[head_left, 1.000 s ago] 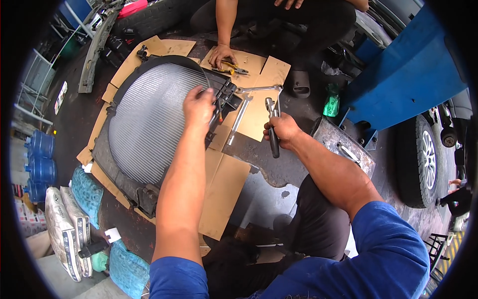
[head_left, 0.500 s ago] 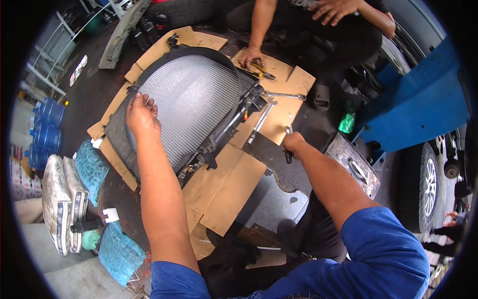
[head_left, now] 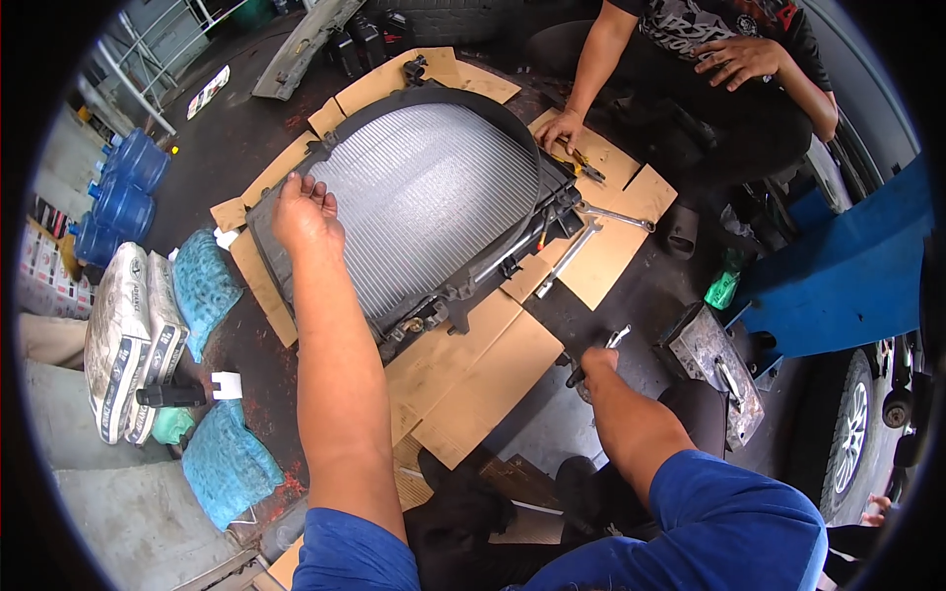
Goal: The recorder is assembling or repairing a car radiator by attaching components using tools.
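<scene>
A radiator (head_left: 434, 187) with a black surrounding shroud (head_left: 286, 258) lies flat on cardboard in front of me. At its left rim is my left hand (head_left: 307, 219), fingers curled in; whether they grip the rim or some small thing is hidden. My right hand (head_left: 597, 366) is wrapped round a hand tool (head_left: 617, 337) with a silver jaw and dark handle, just right of the cardboard's near part. Two wrenches, one silver wrench (head_left: 569, 258) and another wrench (head_left: 616, 216), lie by the radiator's right side. A co-worker's hand (head_left: 562, 130) rests beside yellow-handled pliers (head_left: 588, 167).
Cardboard sheets (head_left: 493, 379) lie under and around the radiator. To the right are a worn metal box (head_left: 705, 345), a green bottle (head_left: 724, 279), a blue lift post (head_left: 838, 295) and a wheel (head_left: 847, 433). Bags (head_left: 118, 345) and blue water jugs (head_left: 138, 163) stand left.
My view has shifted, moving the scene rightward in the picture. The right hand has drawn the tool nearer to me, away from the wrenches. My left hand stays at the radiator's left rim.
</scene>
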{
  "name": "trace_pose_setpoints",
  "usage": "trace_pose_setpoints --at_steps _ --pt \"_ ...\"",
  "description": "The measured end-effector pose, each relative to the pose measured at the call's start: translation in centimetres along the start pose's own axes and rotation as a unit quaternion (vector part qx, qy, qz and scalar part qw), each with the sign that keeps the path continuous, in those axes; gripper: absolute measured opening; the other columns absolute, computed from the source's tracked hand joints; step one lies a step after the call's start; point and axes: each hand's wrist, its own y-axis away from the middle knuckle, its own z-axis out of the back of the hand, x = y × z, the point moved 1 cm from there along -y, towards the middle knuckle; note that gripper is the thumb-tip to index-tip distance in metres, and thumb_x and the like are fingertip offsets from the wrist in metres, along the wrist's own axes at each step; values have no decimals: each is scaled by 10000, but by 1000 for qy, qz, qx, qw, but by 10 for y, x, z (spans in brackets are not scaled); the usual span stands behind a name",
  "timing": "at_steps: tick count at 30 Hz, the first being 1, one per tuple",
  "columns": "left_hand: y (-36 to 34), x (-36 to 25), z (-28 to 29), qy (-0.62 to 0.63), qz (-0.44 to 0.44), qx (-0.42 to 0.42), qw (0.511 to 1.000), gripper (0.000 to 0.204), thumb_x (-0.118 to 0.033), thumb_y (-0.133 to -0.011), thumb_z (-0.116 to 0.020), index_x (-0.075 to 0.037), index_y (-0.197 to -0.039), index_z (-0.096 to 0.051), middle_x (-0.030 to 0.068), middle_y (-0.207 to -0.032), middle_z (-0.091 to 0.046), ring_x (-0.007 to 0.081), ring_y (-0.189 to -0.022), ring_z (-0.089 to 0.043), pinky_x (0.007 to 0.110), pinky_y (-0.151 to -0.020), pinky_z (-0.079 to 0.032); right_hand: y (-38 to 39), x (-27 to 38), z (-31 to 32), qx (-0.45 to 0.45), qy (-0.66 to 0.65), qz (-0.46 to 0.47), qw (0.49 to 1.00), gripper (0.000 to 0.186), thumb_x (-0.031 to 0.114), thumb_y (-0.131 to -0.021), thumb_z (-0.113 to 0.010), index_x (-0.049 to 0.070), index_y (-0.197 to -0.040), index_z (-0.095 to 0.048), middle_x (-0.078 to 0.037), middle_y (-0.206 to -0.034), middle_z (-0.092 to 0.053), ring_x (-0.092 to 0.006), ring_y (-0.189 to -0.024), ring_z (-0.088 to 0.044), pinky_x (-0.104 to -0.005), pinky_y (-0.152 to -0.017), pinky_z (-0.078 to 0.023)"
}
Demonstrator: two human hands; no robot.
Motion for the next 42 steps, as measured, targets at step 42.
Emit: trace_pose_setpoints --at_steps 42 --pt "-24 -23 10 12 -40 29 999 51 -94 -916 -577 -61 -935 -543 30 -785 -568 152 -654 -533 296 -612 -426 5 34 19 -81 162 67 981 503 299 -801 -629 22 -1216 -562 -183 -1179 -597 -352 -1092 -601 -419 -887 -517"
